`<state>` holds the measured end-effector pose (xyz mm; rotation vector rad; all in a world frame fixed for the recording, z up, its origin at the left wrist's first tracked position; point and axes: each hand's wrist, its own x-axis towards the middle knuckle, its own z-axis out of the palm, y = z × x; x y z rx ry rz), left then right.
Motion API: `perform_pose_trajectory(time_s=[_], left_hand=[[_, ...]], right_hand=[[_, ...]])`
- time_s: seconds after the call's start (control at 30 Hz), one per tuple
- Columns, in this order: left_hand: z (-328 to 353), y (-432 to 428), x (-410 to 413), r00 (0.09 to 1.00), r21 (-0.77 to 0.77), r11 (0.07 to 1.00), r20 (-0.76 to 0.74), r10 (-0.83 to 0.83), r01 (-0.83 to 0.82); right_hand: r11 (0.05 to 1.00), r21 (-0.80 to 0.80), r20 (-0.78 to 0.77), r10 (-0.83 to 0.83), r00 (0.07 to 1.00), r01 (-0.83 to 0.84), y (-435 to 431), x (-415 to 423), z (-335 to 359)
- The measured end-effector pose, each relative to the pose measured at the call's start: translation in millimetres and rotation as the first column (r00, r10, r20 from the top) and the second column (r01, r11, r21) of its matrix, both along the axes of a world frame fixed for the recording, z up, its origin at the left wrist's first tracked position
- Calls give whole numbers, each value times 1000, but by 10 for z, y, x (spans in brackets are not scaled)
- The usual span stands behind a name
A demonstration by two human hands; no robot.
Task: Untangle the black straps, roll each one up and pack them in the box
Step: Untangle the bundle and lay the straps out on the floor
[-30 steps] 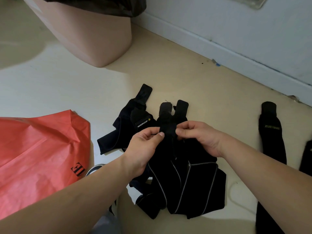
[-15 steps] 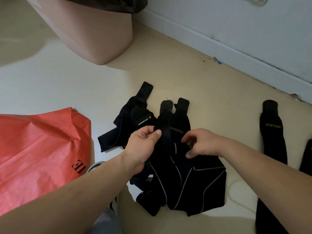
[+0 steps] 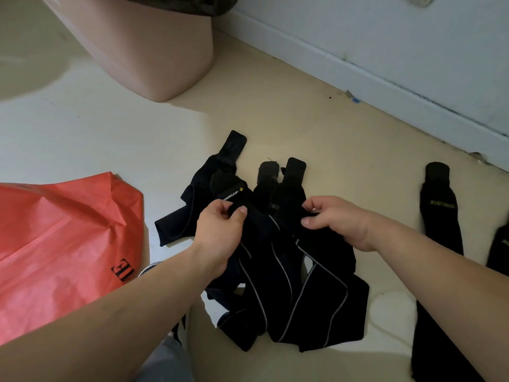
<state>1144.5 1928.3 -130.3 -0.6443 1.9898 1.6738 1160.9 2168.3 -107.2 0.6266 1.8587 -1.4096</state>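
Tangled black straps (image 3: 278, 260) lie on the floor (image 3: 275, 106), long axes running away from the person. Left hand (image 3: 220, 232) and right hand (image 3: 334, 221) each pinch strap fabric, equally near.

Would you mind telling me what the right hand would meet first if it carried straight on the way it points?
Most likely the left hand, pinching the same tangled straps; the right hand points leftward at it, though depth is unclear.

Home room: floor (image 3: 275, 114), skirting board (image 3: 358, 78), pink bin (image 3: 154, 51).
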Motion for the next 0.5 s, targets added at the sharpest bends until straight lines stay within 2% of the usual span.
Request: perform_pose_trajectory(time_s=[0.13, 0.2, 0.3, 0.4, 0.5], left_hand=[[93, 10, -33, 999, 58, 998, -36, -4, 6], [177, 53, -23, 997, 124, 990, -45, -60, 66], [336, 173, -7, 993, 241, 963, -40, -115, 122], [467, 286, -14, 991, 289, 949, -72, -110, 126], [539, 359, 6, 989, 279, 950, -92, -119, 140]], right_hand=[[949, -268, 15, -167, 986, 165, -71, -65, 197], [904, -342, 38, -261, 965, 258, -123, -88, 219], [856, -409, 87, -310, 947, 318, -208, -96, 224], [853, -391, 54, -353, 934, 345, -277, -103, 194], [902, -221, -123, -403, 907, 371, -312, -124, 131]])
